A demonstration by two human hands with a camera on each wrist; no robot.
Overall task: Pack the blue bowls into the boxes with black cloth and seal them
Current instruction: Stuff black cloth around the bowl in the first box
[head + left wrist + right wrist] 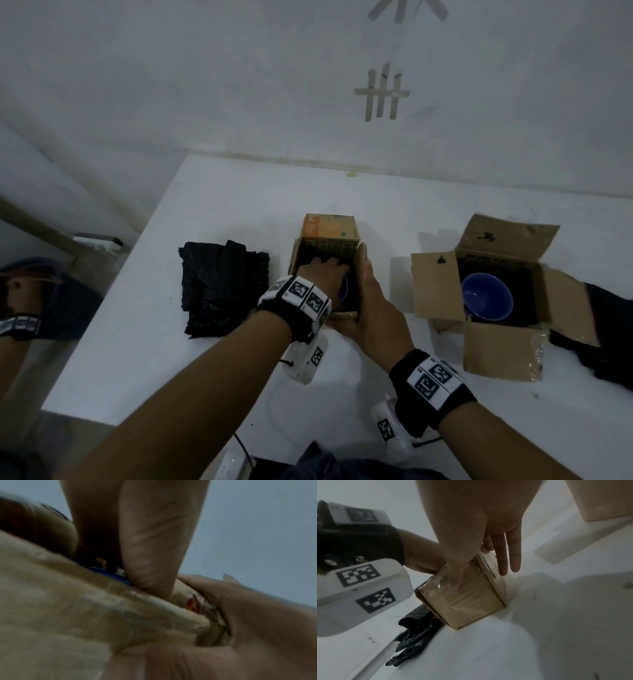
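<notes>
The left hand [323, 274] is filling most of the small box [329, 240] mouth, leaving little room inside. Bare desk [239, 192] is lying open toward 12 o'clock; folded black cloth [222, 287] is blocking 9 o'clock, the open box [438, 284] 3 o'clock.

So the whole setup sits on a plain white table [212, 212] pushed up against a white wall [205, 85]. The wall has strips of tape [382, 93] stuck on it in a kinda hash pattern, plus more tape strips [407, 8] higher up at the top edge. There's a tiny scrap of tape [351, 174] right at the far edge of the table too. Off to the left, past the table edge, there's a small white and dark box-shaped thing [99, 241] on a ledge, can't tell what it is. At the near edge a thin cable [241, 445] trails down to a white power strip [231, 467].
</notes>
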